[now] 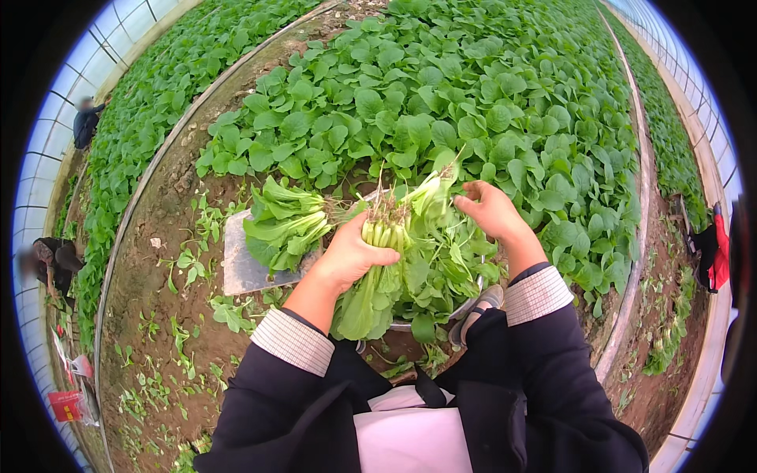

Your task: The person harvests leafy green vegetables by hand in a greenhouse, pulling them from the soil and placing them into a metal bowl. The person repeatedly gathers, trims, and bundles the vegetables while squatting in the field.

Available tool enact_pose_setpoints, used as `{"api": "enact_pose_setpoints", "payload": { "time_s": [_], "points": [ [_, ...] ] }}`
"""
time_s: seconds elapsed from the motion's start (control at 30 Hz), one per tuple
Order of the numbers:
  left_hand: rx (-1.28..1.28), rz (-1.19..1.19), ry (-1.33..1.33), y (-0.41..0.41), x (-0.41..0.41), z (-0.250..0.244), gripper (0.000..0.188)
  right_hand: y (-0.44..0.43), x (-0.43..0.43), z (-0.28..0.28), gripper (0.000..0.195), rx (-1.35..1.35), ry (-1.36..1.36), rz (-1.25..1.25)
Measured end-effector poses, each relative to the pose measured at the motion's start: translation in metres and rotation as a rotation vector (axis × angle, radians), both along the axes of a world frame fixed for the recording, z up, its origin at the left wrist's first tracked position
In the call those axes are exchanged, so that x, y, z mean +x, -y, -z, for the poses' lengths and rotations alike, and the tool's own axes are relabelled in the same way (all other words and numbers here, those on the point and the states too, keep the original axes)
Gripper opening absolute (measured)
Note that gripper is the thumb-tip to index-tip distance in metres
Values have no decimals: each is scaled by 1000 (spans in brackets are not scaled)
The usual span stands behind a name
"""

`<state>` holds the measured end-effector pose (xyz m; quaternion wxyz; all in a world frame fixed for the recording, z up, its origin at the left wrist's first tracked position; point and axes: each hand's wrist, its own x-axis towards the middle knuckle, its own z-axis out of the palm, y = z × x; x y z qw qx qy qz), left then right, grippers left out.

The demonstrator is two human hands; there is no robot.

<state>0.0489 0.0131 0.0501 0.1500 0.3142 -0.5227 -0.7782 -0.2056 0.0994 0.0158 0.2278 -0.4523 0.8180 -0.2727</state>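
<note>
My left hand (349,254) grips a bunch of uprooted leafy greens (381,236) by the pale stems, roots up and leaves hanging down. My right hand (494,213) is just right of it, thumb and fingers curled beside a blurred loose plant (429,192); whether they touch it I cannot tell. Below both hands sits a round basin (402,326) heaped with loose greens (443,260), its rim partly covered. On the left, a second pile of greens (290,222) lies on a flat grey board (236,260), roots pointing right.
Dense growing greens (443,100) fill the bed ahead. A pale hose-like line (133,198) borders the soil on the left, another (641,148) on the right. My shoe (491,297) is beside the basin. Other people (87,124), (59,260) crouch at left; a red garment (718,251) shows at right.
</note>
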Motion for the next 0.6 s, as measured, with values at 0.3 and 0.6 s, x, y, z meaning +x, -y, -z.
{"api": "enact_pose_setpoints", "payload": {
  "time_s": [0.3,0.6],
  "points": [
    [-6,50,-35,-4,-4,7,62,4,30,-42,10,-503,606,105],
    [-127,29,-7,-2,-8,13,62,4,24,-36,8,-347,633,-16]
  ]
}}
